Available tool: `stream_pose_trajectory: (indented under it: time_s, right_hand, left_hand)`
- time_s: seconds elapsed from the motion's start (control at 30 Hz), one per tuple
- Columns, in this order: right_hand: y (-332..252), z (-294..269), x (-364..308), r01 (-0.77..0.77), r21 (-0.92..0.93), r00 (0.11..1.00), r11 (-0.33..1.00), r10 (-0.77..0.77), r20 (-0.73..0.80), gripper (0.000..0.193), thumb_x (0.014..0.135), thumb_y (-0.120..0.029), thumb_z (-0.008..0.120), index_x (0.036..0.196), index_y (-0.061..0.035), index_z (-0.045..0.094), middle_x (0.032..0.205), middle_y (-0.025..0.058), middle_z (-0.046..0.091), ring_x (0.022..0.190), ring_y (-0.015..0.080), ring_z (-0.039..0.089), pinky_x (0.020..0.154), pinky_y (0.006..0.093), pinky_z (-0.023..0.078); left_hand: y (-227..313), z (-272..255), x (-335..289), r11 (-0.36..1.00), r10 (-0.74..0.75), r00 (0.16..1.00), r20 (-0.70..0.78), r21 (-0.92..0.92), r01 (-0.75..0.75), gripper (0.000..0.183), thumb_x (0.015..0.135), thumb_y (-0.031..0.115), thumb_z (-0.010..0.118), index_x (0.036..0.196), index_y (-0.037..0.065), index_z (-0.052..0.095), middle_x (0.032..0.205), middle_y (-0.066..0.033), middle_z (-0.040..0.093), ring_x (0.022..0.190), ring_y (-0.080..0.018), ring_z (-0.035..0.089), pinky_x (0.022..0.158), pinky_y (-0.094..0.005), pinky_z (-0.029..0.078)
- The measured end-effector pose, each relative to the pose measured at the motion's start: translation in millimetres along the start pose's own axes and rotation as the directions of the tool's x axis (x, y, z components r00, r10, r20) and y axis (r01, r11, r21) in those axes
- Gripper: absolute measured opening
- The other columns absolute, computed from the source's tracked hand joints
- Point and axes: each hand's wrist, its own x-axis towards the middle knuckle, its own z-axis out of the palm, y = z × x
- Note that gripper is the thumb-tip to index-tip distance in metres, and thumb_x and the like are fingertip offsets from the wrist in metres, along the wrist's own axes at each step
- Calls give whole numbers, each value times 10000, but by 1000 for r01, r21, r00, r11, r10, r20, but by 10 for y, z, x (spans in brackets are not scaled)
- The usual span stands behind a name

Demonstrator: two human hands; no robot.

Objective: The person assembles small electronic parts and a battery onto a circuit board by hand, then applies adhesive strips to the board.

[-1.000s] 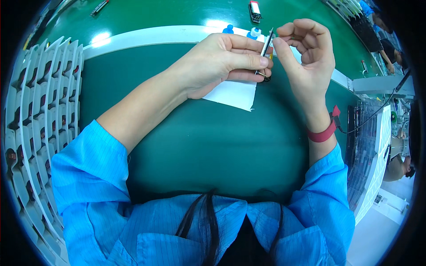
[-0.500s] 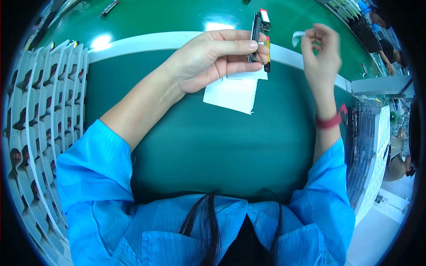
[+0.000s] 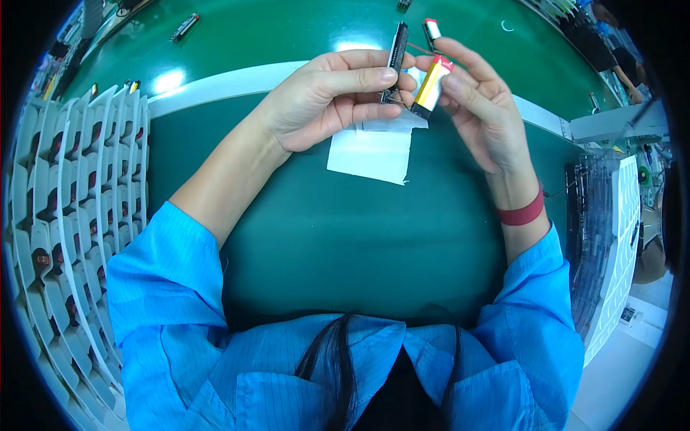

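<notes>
Upright between the fingers and thumb of my left hand [image 3: 327, 97] is a slim black electronic module [image 3: 397, 59]. My right hand [image 3: 485, 108] pinches a small flat battery [image 3: 433, 85], yellow with a red end, a black end and a pale, shiny face. A thin red wire [image 3: 420, 49] runs between the two pieces at their upper ends. The left fingertips come close to the battery's left side; whether they touch it I cannot tell. Below both hands, white paper sheets [image 3: 370, 154] lie on the green work surface [image 3: 345, 237].
A white raised bar [image 3: 230, 82] crosses the bench. Beyond it lie a similar red-and-white part [image 3: 432, 30], a dark part [image 3: 185, 27] and a small white curl [image 3: 507, 26]. Stacked white trays [image 3: 79, 179] stand left, clear and white trays [image 3: 607, 237] right.
My right hand has come left and taken hold of the battery, tilting it away from the module. The whitish strip beside that hand is gone from there; a white curl lies farther off.
</notes>
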Motion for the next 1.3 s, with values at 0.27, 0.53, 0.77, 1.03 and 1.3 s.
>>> stream_pose_trajectory:
  time_s: [0.27,0.53,0.77,1.03,1.3]
  right_hand:
    - [-114,54,9,66,-419,994,905,-97,-52,325,762,-98,673,1032,11,529,909,121,631,805,143,620,723,246,494]
    - [-31,125,22,129,-603,954,787,-263,-140,316,711,-106,724,926,20,529,810,111,624,732,131,620,647,218,501]
    - [23,140,44,156,-593,950,790,-284,-129,326,712,-117,725,911,20,507,802,120,626,728,134,622,633,217,495]
    - [34,142,19,158,-619,944,769,-302,-134,298,710,-117,727,863,3,501,780,111,623,719,132,615,641,226,496]
    - [98,168,52,160,-665,932,730,-333,-141,318,694,-114,744,853,9,497,758,104,610,698,120,601,622,214,491]
  left_hand:
    - [-51,134,-7,975,-59,991,-121,205,83,346,838,108,571,1160,-3,508,1002,-108,597,917,-178,603,818,-277,515]
    - [-156,191,1,949,13,978,-207,312,53,352,820,66,593,1151,-24,516,972,-107,607,887,-164,611,798,-242,522]
    - [-183,195,0,935,49,972,-230,353,36,370,823,62,590,1167,-39,500,972,-113,606,883,-163,614,781,-236,527]
    - [-201,215,-5,930,52,972,-228,365,35,348,824,56,585,1155,-30,517,976,-118,606,887,-162,614,773,-227,525]
    - [-277,260,-30,758,216,957,-193,651,-39,335,822,76,595,1133,-34,537,957,-116,617,872,-147,611,786,-238,510]
